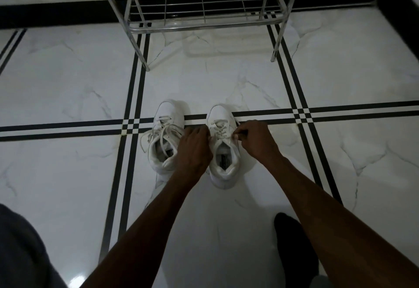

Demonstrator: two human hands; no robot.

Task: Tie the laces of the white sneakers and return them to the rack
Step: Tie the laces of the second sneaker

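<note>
Two white sneakers stand side by side on the tiled floor, toes pointing away from me. The left sneaker (166, 129) has loose laces spilling over its left side. On the right sneaker (223, 142), my left hand (195, 149) grips the lace at its left edge. At its right edge my right hand (255, 139) pinches the other lace end between thumb and fingers. The metal rack (204, 25) stands beyond the shoes, its lowest shelf bare.
The floor is white marble tile with black stripe borders (133, 97). A black skirting (56, 15) runs along the wall behind the rack. My dark sock (292, 242) is at the lower right and grey clothing (20, 249) at the lower left.
</note>
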